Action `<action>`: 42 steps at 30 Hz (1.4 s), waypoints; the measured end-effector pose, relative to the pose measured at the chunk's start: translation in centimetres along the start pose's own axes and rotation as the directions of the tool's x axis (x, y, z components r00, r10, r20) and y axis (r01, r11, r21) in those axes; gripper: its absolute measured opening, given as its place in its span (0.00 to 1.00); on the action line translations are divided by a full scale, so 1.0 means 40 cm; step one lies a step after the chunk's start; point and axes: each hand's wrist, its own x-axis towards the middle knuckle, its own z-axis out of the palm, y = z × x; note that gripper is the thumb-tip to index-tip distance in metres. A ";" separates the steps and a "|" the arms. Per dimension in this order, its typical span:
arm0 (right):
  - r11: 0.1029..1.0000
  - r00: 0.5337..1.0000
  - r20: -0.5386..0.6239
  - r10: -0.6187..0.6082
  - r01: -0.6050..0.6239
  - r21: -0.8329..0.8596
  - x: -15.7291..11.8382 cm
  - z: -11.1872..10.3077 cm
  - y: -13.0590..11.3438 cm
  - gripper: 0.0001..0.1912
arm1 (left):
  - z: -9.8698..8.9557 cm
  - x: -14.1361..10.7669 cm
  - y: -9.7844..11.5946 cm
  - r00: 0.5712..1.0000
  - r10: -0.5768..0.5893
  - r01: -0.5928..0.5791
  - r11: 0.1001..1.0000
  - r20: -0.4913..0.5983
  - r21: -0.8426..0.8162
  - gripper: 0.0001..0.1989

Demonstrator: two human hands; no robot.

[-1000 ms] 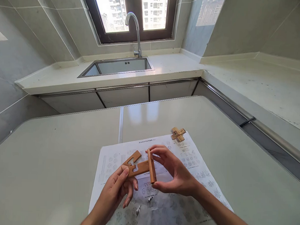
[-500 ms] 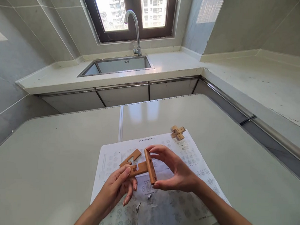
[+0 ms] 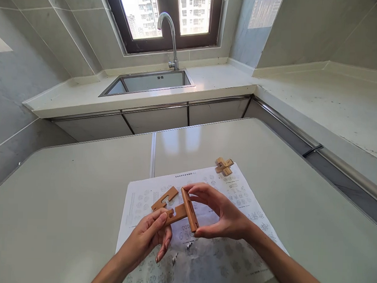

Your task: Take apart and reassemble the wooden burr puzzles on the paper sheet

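Observation:
Between finger and thumb, my left hand [image 3: 154, 231] pinches the end of a notched wooden puzzle piece [image 3: 180, 211]. My right hand [image 3: 223, 213] grips a second, slotted wooden puzzle piece [image 3: 188, 209] by its two ends, thumb at the bottom and fingers at the top. The two pieces meet in a T shape, the notched one running up to the slotted one; how deep it goes in is hidden. Just beyond my left hand, a third notched piece [image 3: 171, 193] lies on a printed sheet [image 3: 202, 179].
A cross-shaped wooden puzzle [image 3: 224, 166] with numbers sits at the sheet's far right corner. The sheet is torn in places and lies on a pale table [image 3: 81, 195]. Past the table are a counter [image 3: 215, 78], a sink [image 3: 147, 80] and a faucet [image 3: 172, 37].
The left hand and its notched piece have shifted slightly right toward the slotted piece. My right hand keeps the same hold. The whole view has drifted a little.

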 end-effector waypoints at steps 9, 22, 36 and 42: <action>1.000 1.000 0.015 0.004 -0.003 -0.030 0.002 0.036 0.008 0.35 | 0.009 -0.003 0.003 0.999 -0.037 0.037 0.999 0.020 0.040 0.24; 0.996 0.997 0.064 0.044 -0.039 -0.075 -0.003 0.032 -0.006 0.41 | 0.003 -0.004 -0.002 0.999 -0.021 0.018 0.997 0.037 0.081 0.28; 0.994 0.999 0.029 0.021 -0.018 -0.104 -0.007 0.026 0.032 0.43 | -0.002 -0.006 -0.005 1.000 0.004 -0.007 0.990 0.019 0.144 0.32; 0.997 0.996 0.073 0.060 -0.056 -0.059 -0.009 0.024 0.022 0.42 | -0.004 -0.007 -0.009 0.999 0.005 -0.011 0.990 0.038 0.137 0.31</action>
